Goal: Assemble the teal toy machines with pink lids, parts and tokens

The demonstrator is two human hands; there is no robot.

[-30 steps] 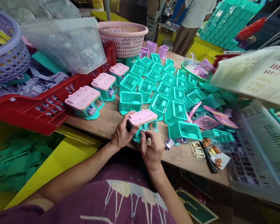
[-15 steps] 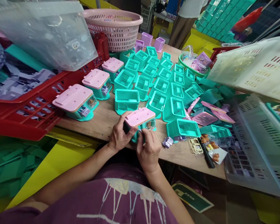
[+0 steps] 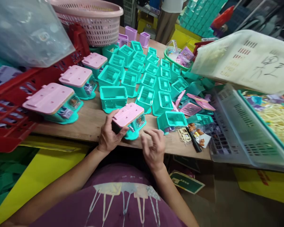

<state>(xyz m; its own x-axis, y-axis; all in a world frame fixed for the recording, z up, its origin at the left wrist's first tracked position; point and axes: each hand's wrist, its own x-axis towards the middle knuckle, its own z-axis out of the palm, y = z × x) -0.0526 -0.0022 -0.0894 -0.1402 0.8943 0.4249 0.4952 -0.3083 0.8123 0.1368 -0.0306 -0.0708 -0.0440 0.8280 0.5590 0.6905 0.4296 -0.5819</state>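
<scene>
My left hand point(image 3: 110, 135) steadies a boxy turquoise plastic toy with a flat pink lid point(image 3: 129, 116).
It is closed on the toy's side, near the front edge of the brown wooden counter point(image 3: 85, 126); my right hand point(image 3: 155, 145) is beside the toy, fingers half open and curled, nothing visible in them. I judge the step to be work on the toy's front; the next move calls for a firm left hold and careful right fingertips.
</scene>
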